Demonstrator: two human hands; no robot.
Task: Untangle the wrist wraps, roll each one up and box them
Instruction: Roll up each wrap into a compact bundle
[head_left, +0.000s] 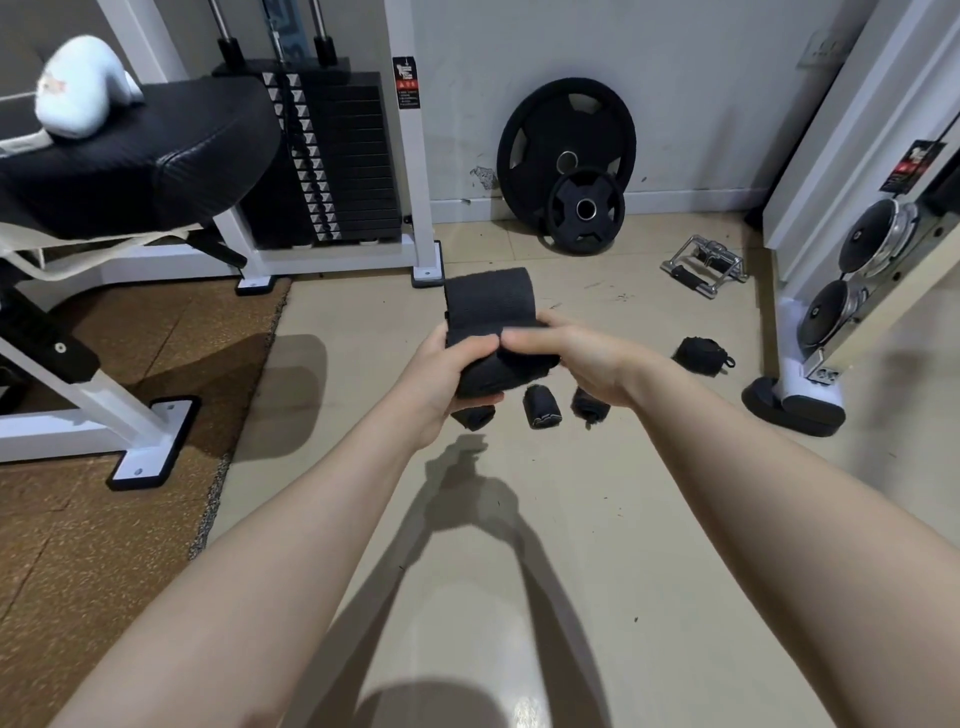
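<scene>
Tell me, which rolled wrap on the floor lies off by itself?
The bulkier roll near the white machine's foot, at right; the three others sit in a row below the hands.

- A home gym (small, tiled room).
- A weight stack (332, 156) in a white frame is the landmark.
- Left of it, a padded bench (130, 156).
- Right of it, weight plates (566, 156) lean on the wall.

Both forearms extended forward, left hand (441, 374) and right hand (582, 358) meeting, fingers curled, gripping
</scene>
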